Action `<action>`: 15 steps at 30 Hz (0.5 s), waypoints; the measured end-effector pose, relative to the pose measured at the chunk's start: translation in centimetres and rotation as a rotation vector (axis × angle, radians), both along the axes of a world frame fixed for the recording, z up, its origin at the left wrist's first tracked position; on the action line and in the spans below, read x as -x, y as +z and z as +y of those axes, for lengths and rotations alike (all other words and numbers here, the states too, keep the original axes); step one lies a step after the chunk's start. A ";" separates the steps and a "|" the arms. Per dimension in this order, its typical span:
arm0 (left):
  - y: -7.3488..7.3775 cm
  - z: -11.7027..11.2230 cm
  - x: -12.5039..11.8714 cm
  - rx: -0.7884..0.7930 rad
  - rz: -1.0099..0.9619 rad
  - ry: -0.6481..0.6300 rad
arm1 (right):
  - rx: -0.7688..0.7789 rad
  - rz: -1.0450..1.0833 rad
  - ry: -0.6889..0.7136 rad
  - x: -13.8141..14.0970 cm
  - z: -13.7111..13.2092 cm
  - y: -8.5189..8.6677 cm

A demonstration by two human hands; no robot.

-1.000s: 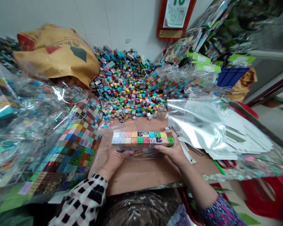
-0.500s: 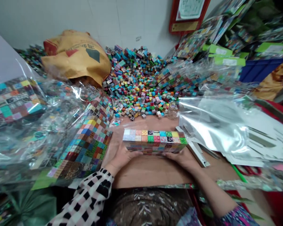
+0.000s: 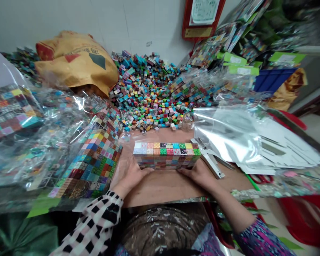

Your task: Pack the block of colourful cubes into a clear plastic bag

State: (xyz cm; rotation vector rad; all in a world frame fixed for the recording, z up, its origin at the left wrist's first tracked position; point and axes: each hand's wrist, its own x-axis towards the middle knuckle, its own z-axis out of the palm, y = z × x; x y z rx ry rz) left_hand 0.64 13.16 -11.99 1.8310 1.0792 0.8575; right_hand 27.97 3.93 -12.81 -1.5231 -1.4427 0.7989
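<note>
A long block of small patterned cubes (image 3: 167, 152), packed in rows, stands on the brown board (image 3: 160, 192) in front of me. My left hand (image 3: 134, 175) grips its left end, thumb along the near lower edge. At the other end my right hand (image 3: 198, 174) holds it the same way, thumb pointing inward. The fingers behind the block are mostly hidden. Just right of my right hand lies a metal stapler-like tool (image 3: 209, 158). To the left, bagged blocks of cubes (image 3: 96, 153) lie in clear plastic near my left wrist.
A big heap of loose cubes (image 3: 149, 92) lies against the wall, beside a yellow sack (image 3: 77, 64). Clear plastic sheets (image 3: 224, 128) and white papers (image 3: 288, 149) cover the right side. Red-handled scissors (image 3: 261, 179) lie near the front edge. A blue bin (image 3: 273, 80) stands behind.
The whole view has shifted, so things sit further left in the picture. Both hands remain at the ends of the cube block, which looks slightly lower or more settled on the board.
</note>
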 end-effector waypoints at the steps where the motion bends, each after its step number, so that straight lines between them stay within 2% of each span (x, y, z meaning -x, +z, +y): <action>1: 0.2 -0.1 0.0 0.013 -0.020 0.010 | 0.000 -0.021 0.002 -0.1 -0.2 0.2; 8: 2.7 -0.1 -0.6 0.157 -0.452 0.209 | -0.012 -0.171 0.033 -1.4 -1.9 2.2; 11: 3.6 0.4 -1.1 0.178 -0.509 0.256 | 0.035 -0.234 0.046 -1.5 -2.1 2.7; 15: 4.0 0.6 -2.0 0.179 -0.560 0.265 | 0.076 -0.311 0.065 -1.5 -2.1 2.8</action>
